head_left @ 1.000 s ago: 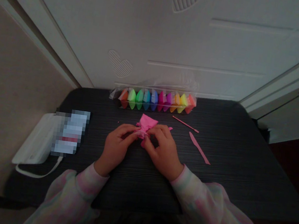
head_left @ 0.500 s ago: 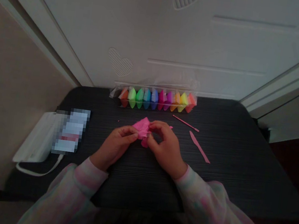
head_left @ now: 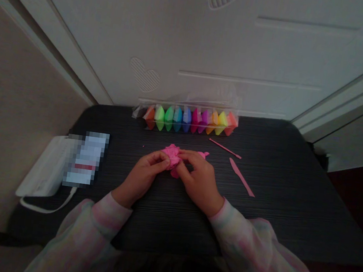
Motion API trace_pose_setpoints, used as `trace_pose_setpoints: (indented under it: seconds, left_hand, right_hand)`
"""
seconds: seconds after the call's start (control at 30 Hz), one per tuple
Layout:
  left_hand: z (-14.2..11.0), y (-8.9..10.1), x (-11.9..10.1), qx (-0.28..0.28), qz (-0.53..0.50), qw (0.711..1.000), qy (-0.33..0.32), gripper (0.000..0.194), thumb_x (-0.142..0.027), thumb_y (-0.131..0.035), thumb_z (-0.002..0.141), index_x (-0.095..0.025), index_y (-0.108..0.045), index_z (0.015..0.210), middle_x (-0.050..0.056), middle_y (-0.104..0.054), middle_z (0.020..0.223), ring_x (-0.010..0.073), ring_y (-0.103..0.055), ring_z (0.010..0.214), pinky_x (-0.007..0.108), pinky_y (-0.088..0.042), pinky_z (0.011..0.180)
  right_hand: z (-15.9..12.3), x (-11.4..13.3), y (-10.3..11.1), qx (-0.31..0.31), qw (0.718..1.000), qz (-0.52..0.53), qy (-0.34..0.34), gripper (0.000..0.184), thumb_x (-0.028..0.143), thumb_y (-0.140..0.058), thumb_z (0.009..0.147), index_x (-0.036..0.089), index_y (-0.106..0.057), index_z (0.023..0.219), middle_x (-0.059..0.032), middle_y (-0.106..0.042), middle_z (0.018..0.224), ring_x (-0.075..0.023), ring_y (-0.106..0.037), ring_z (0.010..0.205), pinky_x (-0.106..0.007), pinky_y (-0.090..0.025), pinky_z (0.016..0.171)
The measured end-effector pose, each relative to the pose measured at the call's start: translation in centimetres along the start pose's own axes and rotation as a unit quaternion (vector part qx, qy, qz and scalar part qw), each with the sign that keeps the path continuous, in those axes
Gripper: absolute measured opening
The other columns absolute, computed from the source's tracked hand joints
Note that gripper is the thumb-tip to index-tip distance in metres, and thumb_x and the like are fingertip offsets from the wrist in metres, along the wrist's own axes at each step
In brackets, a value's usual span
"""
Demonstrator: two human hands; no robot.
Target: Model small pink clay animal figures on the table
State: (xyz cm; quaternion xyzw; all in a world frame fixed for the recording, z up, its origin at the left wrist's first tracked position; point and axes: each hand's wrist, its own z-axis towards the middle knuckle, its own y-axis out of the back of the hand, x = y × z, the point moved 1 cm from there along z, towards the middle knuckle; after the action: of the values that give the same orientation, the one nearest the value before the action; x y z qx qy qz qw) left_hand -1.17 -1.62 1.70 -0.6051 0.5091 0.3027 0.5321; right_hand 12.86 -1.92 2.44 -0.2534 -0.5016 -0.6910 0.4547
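Observation:
Between my two hands is a crumpled lump of pink modelling clay (head_left: 172, 152), its surface rough and folded. My left hand (head_left: 143, 171) pinches its left side between thumb and fingers. On the other side, the thumb and fingertips of my right hand (head_left: 201, 178) close on the lump. Another bit of pink clay (head_left: 175, 172) shows just below it, and a further pink piece (head_left: 204, 154) peeks out behind my right hand. To the right lie a pink plastic clay knife (head_left: 241, 177) and a thin pink modelling stick (head_left: 225, 148).
A clear plastic package (head_left: 186, 121) with several coloured clay packs stands along the back of the black table (head_left: 293, 204). At the left lie a white box-like object (head_left: 45, 167) and a blurred-out phone (head_left: 86, 159) with a white cable (head_left: 44, 210). A white panel (head_left: 169, 27) rises behind.
The clay between my hands has gone from a smoother, pointed shape to a more crumpled one. My right hand has closed in on it, and more of the pink piece behind it shows.

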Motion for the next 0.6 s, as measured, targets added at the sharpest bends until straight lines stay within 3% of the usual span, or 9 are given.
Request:
trace_pose_setpoints:
  seconds: [0.1, 0.27, 0.43, 0.6]
  left_hand:
    - [-0.01, 0.07, -0.03, -0.02, 0.037, 0.999, -0.031, 0.01, -0.023, -0.067, 0.065, -0.017, -0.062, 0.06, -0.002, -0.053, 0.066, 0.0111, -0.046, 0.067, 0.024, -0.036, 0.07]
    - [-0.08, 0.06, -0.61, -0.054, 0.062, 0.993, -0.085, 0.006, -0.022, -0.069, 0.062, -0.018, -0.066, 0.058, 0.0, -0.051, 0.092, 0.0158, -0.05, 0.094, 0.028, -0.034, 0.092]
    - [0.0, 0.11, -0.76, -0.041, 0.041, 0.995, -0.079, 0.007, -0.017, -0.069, 0.063, -0.018, -0.066, 0.057, 0.001, -0.053, 0.104, 0.019, -0.05, 0.103, 0.033, -0.031, 0.098]
    - [0.01, 0.54, -0.76, -0.027, 0.1, 0.989, -0.103, 0.01, -0.018, -0.067, 0.067, -0.018, -0.064, 0.057, 0.002, -0.055, 0.105, 0.0206, -0.05, 0.106, 0.034, -0.029, 0.1]
  right_hand:
    - [0.18, 0.16, 0.23, 0.017, 1.0, 0.012, -0.008, 0.011, 0.012, -0.053, 0.076, 0.018, -0.062, 0.078, -0.0042, -0.068, 0.082, -0.0159, -0.063, 0.082, -0.03, -0.048, 0.077]
    - [0.29, 0.76, 0.54, 0.038, 0.998, 0.012, -0.045, 0.008, 0.011, -0.054, 0.074, 0.017, -0.059, 0.073, -0.0018, -0.065, 0.073, -0.0143, -0.06, 0.071, -0.027, -0.046, 0.069]
    - [0.12, 0.58, 0.29, 0.027, 0.997, 0.031, -0.06, 0.01, 0.01, -0.053, 0.073, 0.018, -0.058, 0.078, -0.0025, -0.065, 0.076, -0.0148, -0.06, 0.074, -0.028, -0.047, 0.069]
    - [-0.1, 0.04, 0.01, -0.004, 0.994, 0.089, -0.066, 0.023, 0.01, -0.054, 0.071, 0.017, -0.055, 0.093, -0.0051, -0.061, 0.091, -0.0148, -0.059, 0.085, -0.03, -0.05, 0.077]
